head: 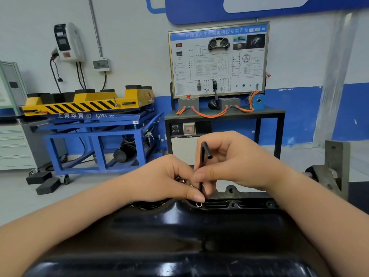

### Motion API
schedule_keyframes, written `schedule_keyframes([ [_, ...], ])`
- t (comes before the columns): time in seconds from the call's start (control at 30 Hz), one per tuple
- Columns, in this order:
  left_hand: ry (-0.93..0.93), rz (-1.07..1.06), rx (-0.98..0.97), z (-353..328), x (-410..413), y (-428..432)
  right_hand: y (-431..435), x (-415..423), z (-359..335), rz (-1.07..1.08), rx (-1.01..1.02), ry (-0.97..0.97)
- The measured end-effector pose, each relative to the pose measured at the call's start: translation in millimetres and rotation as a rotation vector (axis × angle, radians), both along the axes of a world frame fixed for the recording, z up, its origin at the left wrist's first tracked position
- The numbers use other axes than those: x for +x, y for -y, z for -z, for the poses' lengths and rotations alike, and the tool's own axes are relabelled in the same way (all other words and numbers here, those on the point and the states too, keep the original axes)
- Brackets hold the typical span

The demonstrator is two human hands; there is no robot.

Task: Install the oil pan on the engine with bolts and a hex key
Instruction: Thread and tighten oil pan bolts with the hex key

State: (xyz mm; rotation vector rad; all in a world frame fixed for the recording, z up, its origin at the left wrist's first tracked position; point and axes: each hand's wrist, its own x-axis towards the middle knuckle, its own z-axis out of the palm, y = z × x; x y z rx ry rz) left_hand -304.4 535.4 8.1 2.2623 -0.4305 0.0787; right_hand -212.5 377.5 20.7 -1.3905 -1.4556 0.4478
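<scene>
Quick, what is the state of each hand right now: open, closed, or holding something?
Left hand: closed, fingers curled round small metal bolts.
Right hand: closed, pinching the black hex key.

Two bare hands show: one left hand and one right hand. There is one black L-shaped steel hex key, one glossy black metal oil pan and one small silver metal ring. The silver bolts in the left hand are too hidden to count. Two grey metal boxes and two black rubber blocks stand behind.
</scene>
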Motion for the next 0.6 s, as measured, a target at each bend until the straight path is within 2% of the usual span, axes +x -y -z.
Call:
schedule_keyframes([
  [0.17, 0.033, -0.029, -0.012, 2.8, 0.6, -1.2, 4.5, 1.9, -0.9, -0.105, -0.049, -0.028],
  [0.3, 0.048, -0.020, 0.026, 1.4, 0.9, -0.9, 3.3, 2.3, -0.6, -0.041, -0.021, 0.028],
  [0.5, 0.013, 0.010, -0.017, -1.1, -0.5, 1.7, -0.3, -2.7, -0.9, 0.031, 0.005, 0.107],
  [0.6, 0.037, -0.017, -0.012, 1.1, 0.1, 0.2, 1.7, 0.2, -0.7, -0.046, -0.020, 0.019],
])
